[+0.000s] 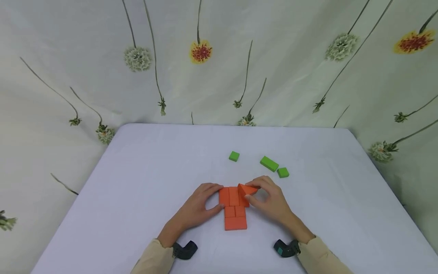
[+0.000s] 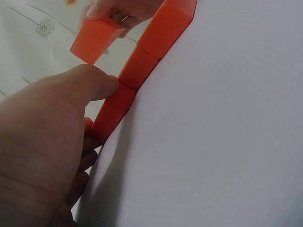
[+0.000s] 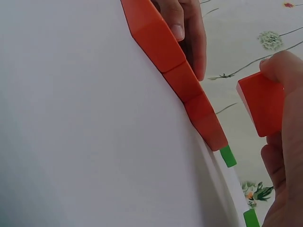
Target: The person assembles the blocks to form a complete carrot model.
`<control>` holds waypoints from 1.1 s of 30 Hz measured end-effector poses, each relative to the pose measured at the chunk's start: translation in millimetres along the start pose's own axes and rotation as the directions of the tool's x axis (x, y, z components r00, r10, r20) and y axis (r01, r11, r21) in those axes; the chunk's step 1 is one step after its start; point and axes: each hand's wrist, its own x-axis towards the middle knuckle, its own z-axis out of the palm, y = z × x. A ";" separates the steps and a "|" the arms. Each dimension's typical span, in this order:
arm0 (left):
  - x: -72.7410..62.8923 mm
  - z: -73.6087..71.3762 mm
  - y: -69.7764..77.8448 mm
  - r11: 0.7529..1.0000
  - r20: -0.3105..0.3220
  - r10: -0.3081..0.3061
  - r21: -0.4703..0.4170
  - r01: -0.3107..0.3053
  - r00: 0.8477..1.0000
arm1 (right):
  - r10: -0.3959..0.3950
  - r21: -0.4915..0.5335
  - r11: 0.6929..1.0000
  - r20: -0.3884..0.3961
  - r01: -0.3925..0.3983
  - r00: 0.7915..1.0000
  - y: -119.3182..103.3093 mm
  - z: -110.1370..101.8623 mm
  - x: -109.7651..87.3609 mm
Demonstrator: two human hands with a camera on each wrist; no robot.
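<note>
While the right hand [image 1: 270,201] is pinching an orange triangular block [image 1: 247,189] between curled fingers [image 3: 277,71] and thumb, it is holding that piece just above the far right corner of the orange block cluster [image 1: 234,207] lying flat on the tabletop [image 1: 137,179]. The left hand [image 1: 198,207] is bracing the cluster's left side, fingers [image 2: 94,85] curled against its left edge and near corner, pressing rather than lifting.

Risks, as a judgement: the triangle is hanging tilted, so setting it down skewed could be nudging the neighbouring rectangles out of line. The cluster pieces are only butting together, so a sideways push from either hand could be opening gaps or sliding the whole group. The pinch looks shallow in the right wrist view, so the piece could be slipping and dropping onto the blocks below.

Three green blocks [image 1: 269,163] are lying loose further away to the right, well apart from the hands.

No containers are showing; everything is sitting directly on the tabletop. A flowered cloth backdrop [image 1: 308,68] is hanging behind.
</note>
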 end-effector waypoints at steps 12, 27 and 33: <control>-2.5 -2.2 -0.8 0.999 -0.030 0.046 0.017 -0.045 0.999 | -0.079 0.131 0.989 0.053 0.071 0.995 -12.5 3.8 -9.3; -1.5 -1.3 -4.2 0.998 -0.035 0.060 0.007 -0.060 0.998 | -0.302 0.174 0.947 0.204 0.269 0.931 -20.5 13.6 -14.8; -2.1 0.8 -6.4 0.998 -0.033 0.062 0.004 -0.062 0.997 | -0.307 0.209 0.945 0.295 0.253 0.905 -25.4 16.1 -17.3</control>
